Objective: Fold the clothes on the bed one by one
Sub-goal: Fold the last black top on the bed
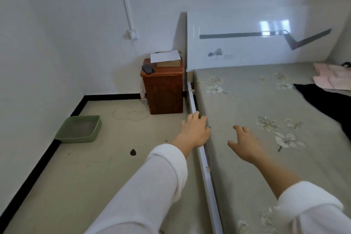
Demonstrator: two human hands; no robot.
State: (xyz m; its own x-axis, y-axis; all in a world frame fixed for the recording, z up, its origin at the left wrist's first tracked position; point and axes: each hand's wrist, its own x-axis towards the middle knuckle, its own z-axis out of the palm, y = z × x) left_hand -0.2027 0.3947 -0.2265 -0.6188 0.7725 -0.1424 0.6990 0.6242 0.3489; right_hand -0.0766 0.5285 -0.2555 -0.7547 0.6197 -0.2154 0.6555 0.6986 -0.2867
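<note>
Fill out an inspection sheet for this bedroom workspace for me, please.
Surface: bed, floral sheet, mostly smooth.
Job's things: black garment and pink garment, far right of bed.
Clutter: phone, box and paper on nightstand; green tray on floor.
Hands: left hand at mattress edge, right hand over sheet; both open, holding nothing.
Cables: thin cord looped on floor; wall conduit.
Surroundings: white headboard, white walls.

Person, two arms in view.
Left sleeve [152, 186]: white, soft fabric, long, cuff turned back in a thick roll near the wrist.
Right sleeve [313, 209]: same white fabric, cuff rolled higher, forearm bare.
Left hand [195, 131], right hand [245, 144]: bare.
</note>
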